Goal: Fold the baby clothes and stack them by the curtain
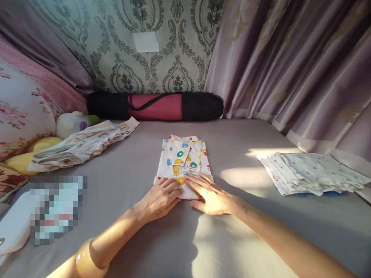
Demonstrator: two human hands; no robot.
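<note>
Head view: a grey sheet (240,135) spreads out before you. Along its far edge lies a long black-and-pink bag (156,106). Near the right edge rests a stack of pale clothes (310,172); toward the left edge, a loosely bunched garment (87,144). Between them, around the sheet's middle, lies the folded printed shirt (185,152), collar toward the far edge. Your right grip (213,195) lies flat on the shirt's near end, thumb apart from fingers; your left grip (162,197) bends over its near left corner, whether clamping cloth cannot be told.
</note>
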